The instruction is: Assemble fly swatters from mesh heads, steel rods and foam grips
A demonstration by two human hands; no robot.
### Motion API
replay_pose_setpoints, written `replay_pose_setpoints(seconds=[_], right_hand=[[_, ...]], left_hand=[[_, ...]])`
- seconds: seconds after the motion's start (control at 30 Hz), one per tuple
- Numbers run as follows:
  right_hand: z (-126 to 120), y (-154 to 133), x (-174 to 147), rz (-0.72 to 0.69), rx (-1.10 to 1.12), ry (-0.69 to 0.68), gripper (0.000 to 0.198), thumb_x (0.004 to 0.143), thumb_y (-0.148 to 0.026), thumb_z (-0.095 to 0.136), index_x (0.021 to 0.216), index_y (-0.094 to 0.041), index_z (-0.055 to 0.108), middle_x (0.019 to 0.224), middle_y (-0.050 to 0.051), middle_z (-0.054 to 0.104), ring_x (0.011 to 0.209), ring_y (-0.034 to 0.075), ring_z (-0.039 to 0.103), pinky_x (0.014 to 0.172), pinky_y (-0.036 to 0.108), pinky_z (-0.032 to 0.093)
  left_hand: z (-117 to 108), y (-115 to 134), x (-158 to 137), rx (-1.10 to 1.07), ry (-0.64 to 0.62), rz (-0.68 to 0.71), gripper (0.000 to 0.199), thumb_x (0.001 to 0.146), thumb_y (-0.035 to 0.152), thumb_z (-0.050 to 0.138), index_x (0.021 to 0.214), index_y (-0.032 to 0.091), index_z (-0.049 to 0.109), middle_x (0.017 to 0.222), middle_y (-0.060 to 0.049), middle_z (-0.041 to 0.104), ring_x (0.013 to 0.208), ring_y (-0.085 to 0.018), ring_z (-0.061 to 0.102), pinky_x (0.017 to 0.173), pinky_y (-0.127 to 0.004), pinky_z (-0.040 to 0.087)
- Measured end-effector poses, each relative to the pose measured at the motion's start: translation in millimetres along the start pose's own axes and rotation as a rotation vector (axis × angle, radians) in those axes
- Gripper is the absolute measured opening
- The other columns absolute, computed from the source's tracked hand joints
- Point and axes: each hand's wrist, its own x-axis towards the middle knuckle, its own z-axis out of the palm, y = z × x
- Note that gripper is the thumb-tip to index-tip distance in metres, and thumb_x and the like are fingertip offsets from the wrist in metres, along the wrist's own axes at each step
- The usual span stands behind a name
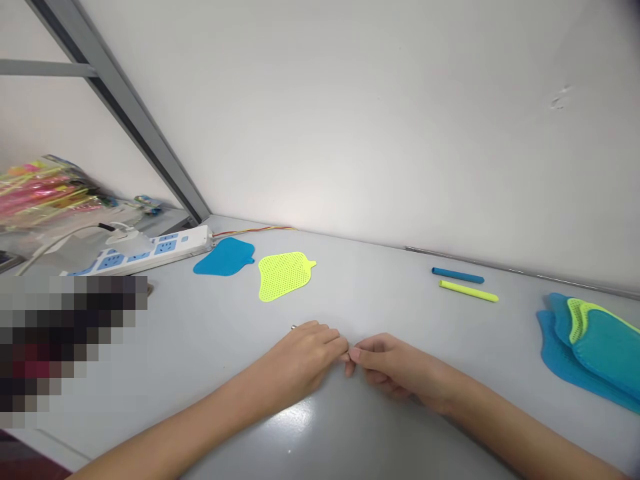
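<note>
My left hand point(315, 350) is closed, knuckles up, above the middle of the grey table. The shiny end of a thin metal rod point(294, 327) pokes out behind its fist; the rest is hidden. Meeting it fingertip to fingertip, my right hand point(387, 363) pinches thumb and forefinger together, and what sits between them is too small to make out. Beyond lie a blue fly swatter head point(225, 257) and a yellow perforated fly swatter head point(286, 275), both flat. To the right rest a blue handle tube point(457, 275) and a yellow handle tube point(469, 291), side by side.
A stack of blue and yellow swatter heads point(603, 347) lies at the right edge. At the back left stands a white power strip point(165, 248) with plugged cables. Behind it are colourful plastic-wrapped items point(47, 193). A pale wall point(360, 120) bounds the table's far side.
</note>
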Motion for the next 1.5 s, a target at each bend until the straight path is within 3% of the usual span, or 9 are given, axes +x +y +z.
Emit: replay_pose_setpoints(seconds=[0.47, 0.83, 1.5], right_hand=[[-7.8, -1.8, -0.1, 0.005, 0.064, -0.058, 0.026, 0.079, -0.039, 0.047, 0.08, -0.016, 0.057, 0.057, -0.005, 0.027, 0.046, 0.004, 0.019, 0.041, 0.019, 0.012], [-15.2, 0.7, 2.6, -0.018, 0.1, -0.09, 0.026, 0.08, -0.039, 0.046, 0.082, -0.015, 0.057, 0.058, -0.005, 0.025, 0.046, 0.004, 0.017, 0.041, 0.02, 0.011], [-17.3, 1.3, 1.2, -0.025, 0.115, -0.107, 0.023, 0.08, -0.035, 0.046, 0.08, -0.015, 0.057, 0.057, -0.005, 0.025, 0.045, 0.004, 0.018, 0.04, 0.019, 0.013]], left_hand=[[-20.3, -19.4, -0.4, 0.055, 0.001, -0.062, 0.031, 0.088, 0.038, 0.033, 0.071, 0.018, 0.051, 0.067, 0.0, 0.049, 0.065, -0.014, 0.045, 0.062, -0.026, 0.033], [-30.4, -33.1, -7.5, -0.008, -0.049, -0.174, 0.032, 0.089, 0.035, 0.029, 0.072, 0.018, 0.051, 0.07, 0.0, 0.053, 0.07, -0.015, 0.05, 0.063, -0.025, 0.034], [-27.1, -35.5, -3.6, -0.12, -0.03, -0.162, 0.037, 0.088, 0.04, 0.028, 0.072, 0.019, 0.054, 0.068, 0.0, 0.055, 0.066, -0.014, 0.05, 0.06, -0.024, 0.034]])
